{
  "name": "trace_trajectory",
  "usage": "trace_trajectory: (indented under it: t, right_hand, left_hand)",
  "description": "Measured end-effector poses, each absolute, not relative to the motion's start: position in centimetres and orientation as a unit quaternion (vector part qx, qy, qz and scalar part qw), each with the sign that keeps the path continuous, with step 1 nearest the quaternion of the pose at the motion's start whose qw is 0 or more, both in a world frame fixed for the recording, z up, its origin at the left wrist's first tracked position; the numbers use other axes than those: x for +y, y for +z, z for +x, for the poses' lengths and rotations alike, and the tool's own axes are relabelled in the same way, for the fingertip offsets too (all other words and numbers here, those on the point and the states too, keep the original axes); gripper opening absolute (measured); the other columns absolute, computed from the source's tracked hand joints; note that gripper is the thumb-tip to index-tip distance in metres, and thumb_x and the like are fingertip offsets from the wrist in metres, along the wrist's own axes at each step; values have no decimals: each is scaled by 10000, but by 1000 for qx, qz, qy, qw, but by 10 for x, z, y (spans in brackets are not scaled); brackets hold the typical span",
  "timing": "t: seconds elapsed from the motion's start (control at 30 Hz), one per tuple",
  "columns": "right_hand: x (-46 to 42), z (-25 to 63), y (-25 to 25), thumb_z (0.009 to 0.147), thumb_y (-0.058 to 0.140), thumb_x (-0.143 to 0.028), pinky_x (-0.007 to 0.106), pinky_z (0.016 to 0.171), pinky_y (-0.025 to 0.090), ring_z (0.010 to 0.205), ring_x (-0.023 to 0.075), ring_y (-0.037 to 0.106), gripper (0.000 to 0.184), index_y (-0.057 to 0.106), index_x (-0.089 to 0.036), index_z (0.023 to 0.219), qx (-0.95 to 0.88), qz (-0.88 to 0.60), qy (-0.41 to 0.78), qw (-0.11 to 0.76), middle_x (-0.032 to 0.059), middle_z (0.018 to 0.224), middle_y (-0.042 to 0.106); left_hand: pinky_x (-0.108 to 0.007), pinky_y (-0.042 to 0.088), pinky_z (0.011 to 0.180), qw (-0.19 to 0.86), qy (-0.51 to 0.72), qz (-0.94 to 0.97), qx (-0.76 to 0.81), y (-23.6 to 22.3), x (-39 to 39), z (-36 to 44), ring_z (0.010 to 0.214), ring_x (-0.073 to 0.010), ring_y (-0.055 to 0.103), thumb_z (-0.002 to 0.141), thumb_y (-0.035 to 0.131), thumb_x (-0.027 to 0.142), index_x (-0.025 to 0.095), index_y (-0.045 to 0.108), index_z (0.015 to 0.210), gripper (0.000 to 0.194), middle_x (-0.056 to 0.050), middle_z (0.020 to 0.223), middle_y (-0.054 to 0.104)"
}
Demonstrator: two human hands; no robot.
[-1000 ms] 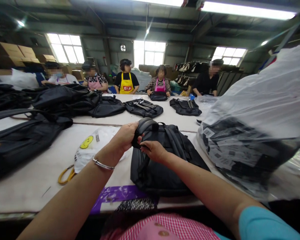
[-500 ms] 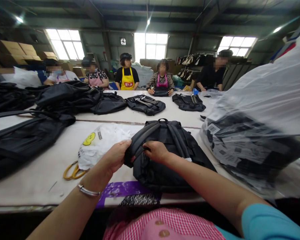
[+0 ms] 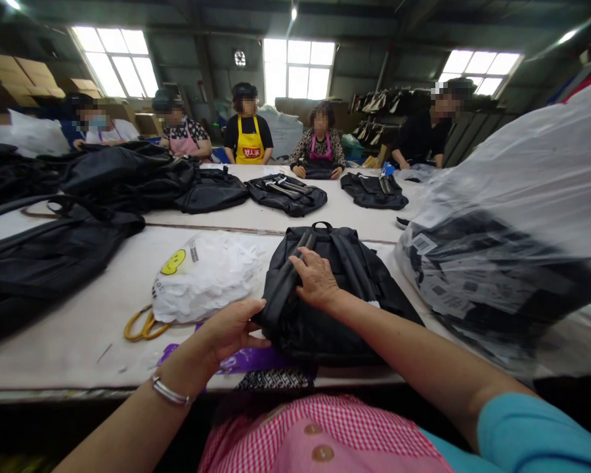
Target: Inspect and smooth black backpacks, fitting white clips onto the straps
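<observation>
A black backpack lies in front of me, its shoulder straps facing up and its top loop pointing away. My right hand rests on the left strap, fingers apart, thumb and forefinger on its padding. At the bag's lower left edge is my left hand, thumb and fingers spread, the fingertips touching or very close to the fabric. Left of the bag sits a white plastic bag of white scraps with a yellow smiley. The yellow handles of scissors stick out beneath it.
A large clear plastic sack of dark goods with barcode labels bulks at right. More black backpacks pile up at left, and others lie along the far table. Several people stand or sit behind it. Purple tape crosses the near edge.
My right hand has let go of a thin strap end and moved up onto the padded strap, opening. My left hand has loosened its hold and dropped slightly; the strap lies flatter.
</observation>
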State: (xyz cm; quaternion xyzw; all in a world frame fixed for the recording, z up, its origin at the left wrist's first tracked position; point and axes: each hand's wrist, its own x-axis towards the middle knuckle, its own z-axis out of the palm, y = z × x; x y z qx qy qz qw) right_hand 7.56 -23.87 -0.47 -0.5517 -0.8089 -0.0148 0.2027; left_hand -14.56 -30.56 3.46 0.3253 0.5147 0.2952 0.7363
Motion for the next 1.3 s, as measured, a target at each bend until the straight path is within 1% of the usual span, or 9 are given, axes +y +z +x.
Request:
trace_trajectory:
  t: [0.17, 0.27, 0.37, 0.6, 0.83, 0.97, 1.1, 1.17, 1.3]
  right_hand:
    - [-239, 76, -1, 764, 629, -280, 499, 1032, 324, 1365, 342, 337, 651, 500, -179, 1394, -810, -551, -4, 199, 173, 1529, 362]
    - [-237, 78, 0, 773, 606, -280, 495, 1025, 337, 1356, 333, 355, 628, 509, -188, 1387, -813, -549, 7, 195, 164, 1516, 386]
    - [-234, 80, 1, 784, 602, -314, 500, 1016, 351, 1343, 334, 370, 622, 508, -196, 1388, -816, -547, 20, 186, 162, 1506, 398]
    - [-229, 82, 4, 746, 669, -320, 539, 1024, 326, 1370, 374, 317, 779, 407, -225, 1474, -832, -538, 11, 135, 175, 1555, 312]
    - [-216, 84, 10, 832, 597, -269, 505, 972, 316, 1318, 344, 410, 420, 618, -258, 1251, -910, -406, -31, 84, 91, 1405, 555]
    - [-209, 87, 9, 831, 580, -194, 448, 964, 294, 1184, 270, 536, 271, 671, -213, 1086, -934, -351, -20, 63, 87, 1190, 694]
    - [-208, 89, 5, 825, 586, -179, 446, 1003, 246, 1120, 252, 582, 218, 674, -185, 1025, -930, -355, -21, 93, 99, 1106, 723]
    - [-209, 90, 4, 837, 579, -189, 456, 1015, 228, 1119, 257, 588, 220, 672, -182, 1036, -925, -360, -25, 117, 103, 1102, 724]
    - [-210, 92, 3, 847, 571, -198, 454, 1013, 228, 1119, 250, 601, 245, 666, -191, 1073, -917, -366, -23, 157, 95, 1133, 718]
  left_hand:
    - [-329, 589, 588, 782, 264, 273, 494, 32, -300, -147, 773, -246, 693, 815, 651, 249, 136, 615, 1071, 282, -122, 921, 701]
    - [-323, 592, 694, 770, 300, 280, 489, 28, -296, -145, 758, -213, 693, 795, 640, 177, 85, 634, 991, 216, -144, 883, 707]
    - [-285, 570, 662, 733, 344, 318, 493, 24, -294, -144, 699, -172, 663, 732, 708, 157, 107, 629, 889, 183, -91, 799, 693]
    - [-220, 488, 607, 744, 323, 369, 453, 18, -297, -135, 657, -129, 598, 620, 738, 152, 90, 684, 882, 274, -61, 763, 680]
    - [-188, 448, 533, 729, 296, 405, 467, 15, -295, -125, 578, -113, 566, 609, 581, 125, 110, 674, 860, 268, -24, 663, 633]
    - [-200, 473, 522, 732, 282, 390, 482, 15, -289, -127, 595, -134, 604, 631, 568, 116, 118, 652, 941, 321, -31, 699, 644]
    - [-254, 518, 533, 768, 268, 305, 495, 20, -282, -129, 646, -198, 671, 771, 607, 240, 113, 631, 934, 208, -75, 736, 671]
    - [-279, 539, 550, 782, 252, 291, 490, 24, -278, -129, 664, -213, 687, 833, 632, 354, 118, 633, 968, 272, -83, 771, 685]
    - [-247, 529, 530, 762, 234, 339, 499, 29, -271, -124, 631, -172, 668, 801, 735, 411, 113, 653, 944, 341, -76, 783, 690]
